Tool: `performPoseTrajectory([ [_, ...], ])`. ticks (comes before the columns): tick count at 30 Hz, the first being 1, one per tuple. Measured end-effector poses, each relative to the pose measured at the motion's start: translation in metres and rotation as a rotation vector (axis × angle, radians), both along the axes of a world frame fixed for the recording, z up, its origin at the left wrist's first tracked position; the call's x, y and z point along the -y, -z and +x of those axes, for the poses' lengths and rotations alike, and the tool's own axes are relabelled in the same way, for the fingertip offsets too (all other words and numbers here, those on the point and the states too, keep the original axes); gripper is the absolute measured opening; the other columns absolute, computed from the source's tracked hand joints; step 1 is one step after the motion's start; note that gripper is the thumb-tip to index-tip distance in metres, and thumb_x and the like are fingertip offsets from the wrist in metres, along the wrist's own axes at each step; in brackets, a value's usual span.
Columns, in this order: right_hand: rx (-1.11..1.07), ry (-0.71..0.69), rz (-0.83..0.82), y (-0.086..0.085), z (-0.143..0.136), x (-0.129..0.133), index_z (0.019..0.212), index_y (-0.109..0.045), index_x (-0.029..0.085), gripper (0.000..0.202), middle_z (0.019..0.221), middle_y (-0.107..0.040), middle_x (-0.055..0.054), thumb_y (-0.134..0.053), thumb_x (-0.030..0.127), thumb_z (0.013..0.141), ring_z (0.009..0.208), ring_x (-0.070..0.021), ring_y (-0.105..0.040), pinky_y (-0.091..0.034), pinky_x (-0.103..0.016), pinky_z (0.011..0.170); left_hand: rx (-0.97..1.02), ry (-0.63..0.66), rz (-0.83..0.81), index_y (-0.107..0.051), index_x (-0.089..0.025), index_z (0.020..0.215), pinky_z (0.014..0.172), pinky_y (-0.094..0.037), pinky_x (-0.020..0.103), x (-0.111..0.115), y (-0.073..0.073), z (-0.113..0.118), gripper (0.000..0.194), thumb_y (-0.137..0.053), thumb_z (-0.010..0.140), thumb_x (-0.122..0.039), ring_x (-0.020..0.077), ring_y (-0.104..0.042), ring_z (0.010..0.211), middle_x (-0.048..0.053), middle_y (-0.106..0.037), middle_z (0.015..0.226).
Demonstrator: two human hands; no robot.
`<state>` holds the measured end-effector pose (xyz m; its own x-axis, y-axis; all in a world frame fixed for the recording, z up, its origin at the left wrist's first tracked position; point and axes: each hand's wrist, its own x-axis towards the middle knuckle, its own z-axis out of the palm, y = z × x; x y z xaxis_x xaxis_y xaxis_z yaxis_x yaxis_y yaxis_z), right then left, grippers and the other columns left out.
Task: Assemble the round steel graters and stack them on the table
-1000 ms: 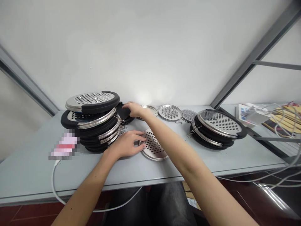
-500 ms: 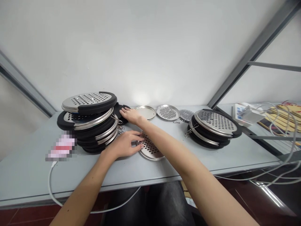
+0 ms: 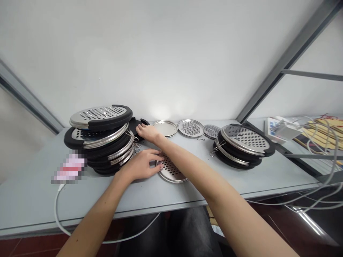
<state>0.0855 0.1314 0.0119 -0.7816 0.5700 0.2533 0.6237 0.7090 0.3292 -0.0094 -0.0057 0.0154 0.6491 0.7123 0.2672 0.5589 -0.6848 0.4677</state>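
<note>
Fingers apart, my left hand [image 3: 144,164] rests at the left edge of a round metal grater disc [image 3: 173,173] lying on the table. My right hand [image 3: 149,133] reaches across above that disc, its fingers stretched over a black round holder [image 3: 136,125]; its thumb is hidden. My right forearm covers part of the disc. Just left of both hands stands a tall stack of round graters in black holders [image 3: 103,134]. Small metal clips [image 3: 137,146] lie between the stack and my left hand.
Behind lie a plain metal disc [image 3: 165,129], a perforated disc [image 3: 191,128] and a finer grater disc [image 3: 212,131]. Another grater stack [image 3: 245,146] stands right. A blurred pink item [image 3: 70,167] with a white cable lies left; a power strip [image 3: 272,130] sits far right.
Both hands keep nearly the same positions, and the discs and stacks stay put. The view has shifted very slightly.
</note>
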Motion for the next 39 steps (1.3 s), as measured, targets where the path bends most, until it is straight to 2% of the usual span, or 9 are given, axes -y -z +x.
performPoseTrajectory([
  [4, -0.059, 0.010, 0.050, 0.005, -0.004, 0.002, 0.125, -0.051, -0.004, 0.039, 0.128, -0.056, -0.028, -0.029, 0.001, 0.094, 0.122, -0.0316, -0.055, -0.058, -0.041, 0.084, 0.009, 0.015, 0.007, -0.074, -0.023, 0.106, 0.095, -0.051, 0.036, 0.001, -0.001, 0.001, 0.026, -0.060, 0.087, -0.033, 0.0233, -0.066, 0.104, 0.007, -0.068, 0.117],
  [8, -0.123, 0.001, 0.091, 0.006, -0.001, 0.006, 0.131, -0.050, 0.003, 0.042, 0.143, -0.045, -0.023, -0.028, 0.003, 0.095, 0.132, -0.0352, -0.045, -0.060, -0.043, 0.080, 0.013, 0.021, 0.016, -0.074, -0.024, 0.106, 0.093, -0.051, 0.035, 0.002, -0.001, 0.001, 0.025, -0.059, 0.087, -0.032, 0.0223, -0.066, 0.102, 0.006, -0.068, 0.116],
  [11, -0.145, -0.023, 0.102, 0.000, 0.002, 0.005, 0.130, -0.052, 0.007, 0.042, 0.145, -0.045, -0.019, -0.028, 0.005, 0.096, 0.134, -0.0339, -0.043, -0.059, -0.043, 0.086, 0.009, 0.019, 0.022, -0.073, -0.024, 0.108, 0.094, -0.052, 0.035, 0.001, -0.001, 0.000, 0.026, -0.060, 0.087, -0.032, 0.0231, -0.066, 0.103, 0.006, -0.068, 0.118],
  [17, -0.144, -0.094, 0.112, -0.020, 0.011, 0.001, 0.128, -0.054, 0.008, 0.040, 0.141, -0.051, -0.017, -0.030, 0.006, 0.096, 0.135, -0.0317, -0.042, -0.052, -0.046, 0.096, -0.011, 0.002, 0.025, -0.073, -0.025, 0.109, 0.096, -0.051, 0.037, 0.001, -0.001, 0.000, 0.028, -0.059, 0.088, -0.035, 0.0241, -0.064, 0.110, 0.008, -0.066, 0.123],
  [21, -0.146, -0.083, 0.170, -0.026, 0.022, 0.004, 0.126, -0.055, 0.008, 0.040, 0.139, -0.052, -0.017, -0.027, 0.007, 0.098, 0.131, -0.0318, -0.045, -0.049, -0.048, 0.096, -0.016, 0.003, 0.029, -0.073, -0.025, 0.110, 0.099, -0.049, 0.038, 0.001, 0.000, 0.000, 0.028, -0.060, 0.087, -0.035, 0.0243, -0.062, 0.114, 0.008, -0.065, 0.126],
  [28, -0.168, 0.017, 0.170, -0.047, 0.052, 0.002, 0.122, -0.055, 0.013, 0.035, 0.128, -0.062, -0.013, -0.030, 0.009, 0.098, 0.102, -0.0219, -0.064, -0.053, -0.034, 0.073, -0.013, -0.004, 0.004, -0.073, -0.026, 0.110, 0.102, -0.047, 0.037, 0.001, 0.000, -0.001, 0.028, -0.060, 0.087, -0.034, 0.0236, -0.062, 0.115, 0.007, -0.064, 0.128],
  [33, -0.445, 0.001, 0.145, -0.049, 0.095, 0.006, 0.125, -0.057, 0.017, 0.040, 0.132, -0.060, -0.008, -0.033, 0.006, 0.095, 0.110, -0.0191, -0.063, -0.055, -0.032, 0.083, -0.033, -0.016, 0.002, -0.072, -0.026, 0.111, 0.102, -0.046, 0.040, 0.001, -0.002, -0.001, 0.034, -0.066, 0.082, -0.045, 0.0255, -0.061, 0.116, 0.007, -0.064, 0.127],
  [36, -0.696, -0.019, 0.134, -0.041, 0.124, 0.026, 0.124, -0.059, 0.020, 0.038, 0.131, -0.061, -0.007, -0.034, 0.013, 0.097, 0.118, -0.0186, -0.060, -0.052, -0.035, 0.096, -0.037, -0.035, 0.034, -0.072, -0.026, 0.112, 0.103, -0.045, 0.041, 0.000, -0.001, -0.001, 0.036, -0.067, 0.082, -0.046, 0.0266, -0.060, 0.117, 0.008, -0.064, 0.127],
  [39, -0.907, 0.010, 0.142, -0.026, 0.150, 0.055, 0.122, -0.062, 0.022, 0.035, 0.126, -0.064, -0.008, -0.036, 0.022, 0.098, 0.115, -0.0197, -0.062, -0.053, -0.037, 0.098, -0.046, -0.086, 0.076, -0.068, -0.024, 0.119, 0.103, -0.045, 0.042, -0.002, 0.003, 0.001, 0.038, -0.060, 0.088, -0.044, 0.0269, -0.059, 0.119, 0.010, -0.064, 0.127],
])
